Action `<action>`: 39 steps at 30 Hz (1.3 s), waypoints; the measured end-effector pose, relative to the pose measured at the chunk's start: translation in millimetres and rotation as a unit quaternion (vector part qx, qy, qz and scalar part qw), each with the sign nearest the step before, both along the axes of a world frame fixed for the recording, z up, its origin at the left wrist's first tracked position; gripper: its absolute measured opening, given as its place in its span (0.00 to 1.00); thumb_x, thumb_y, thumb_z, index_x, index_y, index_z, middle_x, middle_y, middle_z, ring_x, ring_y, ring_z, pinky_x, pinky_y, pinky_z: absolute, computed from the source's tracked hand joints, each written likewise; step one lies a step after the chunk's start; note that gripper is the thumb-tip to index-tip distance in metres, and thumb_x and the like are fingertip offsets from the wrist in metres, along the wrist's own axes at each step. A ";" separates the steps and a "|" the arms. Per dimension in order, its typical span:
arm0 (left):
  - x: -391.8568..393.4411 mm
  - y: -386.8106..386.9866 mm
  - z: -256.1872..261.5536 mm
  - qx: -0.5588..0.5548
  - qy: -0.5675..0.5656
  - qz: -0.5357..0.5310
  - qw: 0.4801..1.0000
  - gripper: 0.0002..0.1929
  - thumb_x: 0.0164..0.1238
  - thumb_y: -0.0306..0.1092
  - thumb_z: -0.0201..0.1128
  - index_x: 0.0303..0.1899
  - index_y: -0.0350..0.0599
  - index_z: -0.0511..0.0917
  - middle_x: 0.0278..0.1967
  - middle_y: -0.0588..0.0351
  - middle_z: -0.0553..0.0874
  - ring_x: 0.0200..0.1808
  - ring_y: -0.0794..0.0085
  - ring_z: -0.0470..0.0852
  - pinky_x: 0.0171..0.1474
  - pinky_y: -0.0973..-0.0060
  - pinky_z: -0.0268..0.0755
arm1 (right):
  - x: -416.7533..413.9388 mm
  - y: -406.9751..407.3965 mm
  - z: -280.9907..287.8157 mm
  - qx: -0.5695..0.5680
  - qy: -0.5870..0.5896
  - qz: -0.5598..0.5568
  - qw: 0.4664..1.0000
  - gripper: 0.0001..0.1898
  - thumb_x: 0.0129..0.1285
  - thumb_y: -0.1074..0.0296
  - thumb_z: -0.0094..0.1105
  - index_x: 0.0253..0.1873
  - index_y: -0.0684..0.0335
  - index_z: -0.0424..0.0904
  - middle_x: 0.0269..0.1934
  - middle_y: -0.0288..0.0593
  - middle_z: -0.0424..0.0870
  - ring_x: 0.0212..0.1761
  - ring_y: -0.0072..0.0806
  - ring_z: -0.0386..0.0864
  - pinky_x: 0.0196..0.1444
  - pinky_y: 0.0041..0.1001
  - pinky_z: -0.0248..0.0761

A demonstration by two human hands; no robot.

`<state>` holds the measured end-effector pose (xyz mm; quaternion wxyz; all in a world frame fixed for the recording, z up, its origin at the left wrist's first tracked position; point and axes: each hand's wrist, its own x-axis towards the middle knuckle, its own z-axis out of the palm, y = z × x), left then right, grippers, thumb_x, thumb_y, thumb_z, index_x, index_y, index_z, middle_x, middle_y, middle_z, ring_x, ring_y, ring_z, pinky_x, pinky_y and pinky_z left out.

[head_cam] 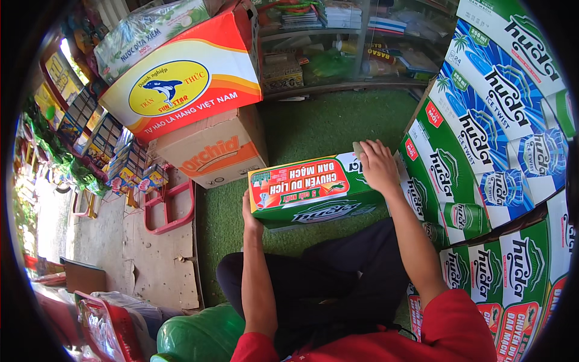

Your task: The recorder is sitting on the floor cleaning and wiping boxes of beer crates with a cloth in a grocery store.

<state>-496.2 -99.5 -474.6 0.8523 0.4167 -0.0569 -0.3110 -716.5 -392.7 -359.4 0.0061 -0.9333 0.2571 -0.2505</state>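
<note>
A green Huda beer carton (312,192) lies on the green turf mat in front of my crossed legs. Its red and white printed panel faces up, with the writing upside down to me. My left hand (251,216) holds the carton's left end, its fingers partly hidden behind the edge. Over the carton's right end, my right hand (377,164) presses a small pale-green cloth or sponge (358,150) to the top. Most of that cloth is under the fingers, so its exact kind is unclear.
Huda cartons (479,126) stand stacked close on my right. On the left, a red and white box (181,86) sits on an Orchid cardboard box (212,156). A glass display case (316,59) stands beyond the turf mat (307,122). A green plastic container (203,335) is by my left hip.
</note>
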 end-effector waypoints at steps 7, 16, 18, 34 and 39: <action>0.4 -0.6 -2.8 0.003 0.009 0.013 1.000 0.23 0.79 0.47 0.40 0.63 0.43 0.68 0.57 0.51 0.80 0.56 0.67 0.79 0.60 0.68 0.72 | -35.9 63.4 3.9 -0.009 -0.053 -0.012 0.998 0.20 0.68 0.65 0.51 0.63 0.60 0.71 0.66 0.47 0.69 0.69 0.49 0.64 0.71 0.45 0.55; 1.5 -4.8 -4.0 0.008 0.030 0.030 0.999 0.22 0.80 0.47 0.38 0.62 0.43 0.69 0.57 0.51 0.80 0.56 0.65 0.80 0.61 0.66 0.72 | -8.8 14.9 0.3 -0.004 -0.020 -0.012 1.000 0.20 0.69 0.62 0.51 0.63 0.58 0.72 0.66 0.45 0.69 0.70 0.48 0.63 0.70 0.44 0.56; 2.4 -5.4 -7.1 -0.010 0.027 0.012 1.000 0.23 0.79 0.47 0.40 0.64 0.42 0.67 0.57 0.51 0.79 0.57 0.67 0.79 0.61 0.68 0.71 | 8.8 11.1 -5.2 -0.004 0.011 -0.050 0.999 0.21 0.69 0.63 0.49 0.65 0.57 0.70 0.66 0.45 0.70 0.71 0.47 0.62 0.71 0.46 0.54; -8.2 0.1 -6.9 -0.057 -0.030 -0.002 0.998 0.27 0.79 0.51 0.35 0.69 0.44 0.62 0.64 0.52 0.74 0.65 0.62 0.72 0.69 0.64 0.63 | 136.4 219.9 -6.5 0.027 -0.038 0.278 0.959 0.19 0.64 0.63 0.56 0.60 0.58 0.73 0.63 0.45 0.73 0.71 0.44 0.63 0.73 0.46 0.51; -0.5 -0.5 1.0 -0.013 0.006 -0.008 1.000 0.25 0.80 0.49 0.35 0.68 0.43 0.63 0.62 0.49 0.75 0.61 0.63 0.76 0.65 0.64 0.69 | 110.1 182.2 12.6 0.020 -0.045 0.260 0.964 0.20 0.65 0.63 0.56 0.61 0.57 0.73 0.63 0.43 0.72 0.69 0.40 0.65 0.73 0.42 0.52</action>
